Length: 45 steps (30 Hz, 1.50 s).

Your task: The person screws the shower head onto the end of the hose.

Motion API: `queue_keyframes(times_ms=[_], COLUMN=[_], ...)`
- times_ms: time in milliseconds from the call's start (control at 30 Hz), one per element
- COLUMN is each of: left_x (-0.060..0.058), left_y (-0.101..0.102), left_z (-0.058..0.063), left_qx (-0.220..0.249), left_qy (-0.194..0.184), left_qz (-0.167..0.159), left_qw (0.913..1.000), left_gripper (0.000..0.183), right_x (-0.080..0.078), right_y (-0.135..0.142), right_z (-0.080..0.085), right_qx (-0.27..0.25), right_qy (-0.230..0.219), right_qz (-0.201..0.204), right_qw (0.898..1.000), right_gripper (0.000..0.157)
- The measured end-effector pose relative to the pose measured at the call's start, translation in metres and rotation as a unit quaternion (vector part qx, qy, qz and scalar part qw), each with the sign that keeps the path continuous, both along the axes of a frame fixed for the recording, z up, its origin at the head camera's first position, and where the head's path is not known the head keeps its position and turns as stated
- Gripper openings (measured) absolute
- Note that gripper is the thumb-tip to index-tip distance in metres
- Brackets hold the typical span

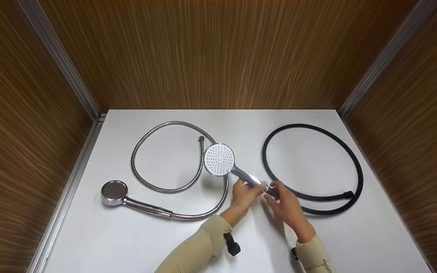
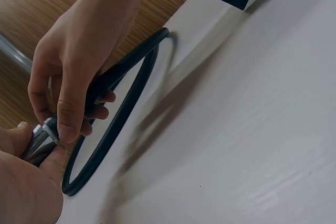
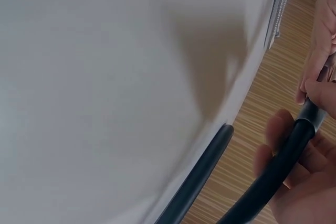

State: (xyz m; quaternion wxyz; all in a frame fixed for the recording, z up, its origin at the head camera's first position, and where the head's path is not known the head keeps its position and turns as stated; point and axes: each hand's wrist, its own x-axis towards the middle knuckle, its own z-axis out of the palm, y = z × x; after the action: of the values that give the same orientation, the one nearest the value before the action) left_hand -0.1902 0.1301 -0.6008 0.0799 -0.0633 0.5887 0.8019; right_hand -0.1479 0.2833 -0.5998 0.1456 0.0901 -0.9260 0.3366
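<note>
From where I stand, the person's left hand (image 1: pixel 244 196) grips the chrome handle of a round shower head with a white, dotted face (image 1: pixel 219 159), held above the middle of the white bench (image 1: pixel 378 239). The right hand (image 1: pixel 287 204) pinches one end of a smooth black hose (image 1: pixel 298 125) at the foot of that handle; the hose loops toward the bench's right edge, its other end lying inside the loop. Toward the left edge lies a chrome shower head with a dark round face (image 1: pixel 114 190), joined to a coiled silver metal hose (image 1: pixel 176 123).
</note>
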Motion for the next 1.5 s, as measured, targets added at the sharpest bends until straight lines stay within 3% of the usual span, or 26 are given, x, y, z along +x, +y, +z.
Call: queue_keyframes(times_ms=[433, 867, 1167, 1500], left_x=[0.0020, 0.0019, 0.0006, 0.0004], left_y=[-0.0015, -0.0017, -0.0004, -0.0005], left_z=[0.0002, 0.0007, -0.0016, -0.0006], left_qx=[0.036, 0.058, 0.035, 0.041], left_qy=[0.003, -0.014, -0.003, -0.005], left_qz=[-0.011, -0.010, -0.002, -0.004], left_qw=[0.9993, 0.9982, 0.9994, 0.9991], left_gripper=[0.041, 0.033, 0.041, 0.041], right_x=[0.0011, 0.0023, 0.0015, 0.0006], right_y=[0.0015, 0.0010, 0.0000, -0.0028], right_z=[-0.0023, -0.0028, -0.0008, 0.0011], right_qx=[-0.002, 0.013, 0.015, 0.017], right_qy=[0.018, 0.020, 0.019, 0.004], right_qz=[0.021, 0.013, 0.012, -0.001], right_qw=[1.000, 1.000, 1.000, 1.000], right_gripper=[0.028, 0.028, 0.027, 0.029])
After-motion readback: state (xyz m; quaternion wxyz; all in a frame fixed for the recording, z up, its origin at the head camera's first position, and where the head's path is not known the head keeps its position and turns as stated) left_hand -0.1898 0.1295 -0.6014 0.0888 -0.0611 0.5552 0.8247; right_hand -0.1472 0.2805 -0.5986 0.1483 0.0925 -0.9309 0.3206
